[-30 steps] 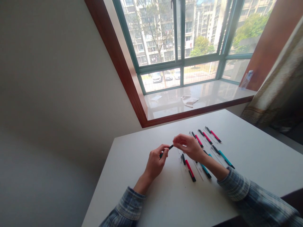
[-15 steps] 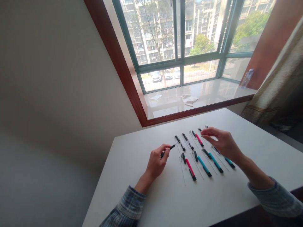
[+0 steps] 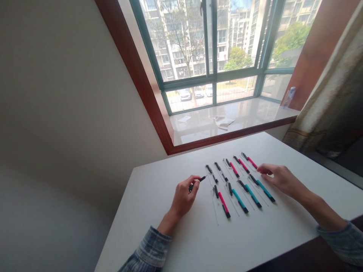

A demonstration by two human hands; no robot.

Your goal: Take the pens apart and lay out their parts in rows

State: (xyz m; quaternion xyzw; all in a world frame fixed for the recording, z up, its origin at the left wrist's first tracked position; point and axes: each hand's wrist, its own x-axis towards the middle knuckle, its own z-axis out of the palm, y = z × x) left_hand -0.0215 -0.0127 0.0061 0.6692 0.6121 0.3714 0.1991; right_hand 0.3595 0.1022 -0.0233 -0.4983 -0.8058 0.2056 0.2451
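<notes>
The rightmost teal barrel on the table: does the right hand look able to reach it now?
Probably yes: the right hand is close to the rightmost teal barrel, and nothing visible stands between them.

Daylight reached you through the window (image 3: 214, 56), hazily bright outside. The wall (image 3: 70, 113) at your left lay dim; glare whitened the sill (image 3: 246, 113).

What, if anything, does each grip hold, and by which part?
Left grip: a slim black pen piece, behind its protruding end. Right grip: unclear whether it holds the tubular pink pen barrel beside it.
</notes>
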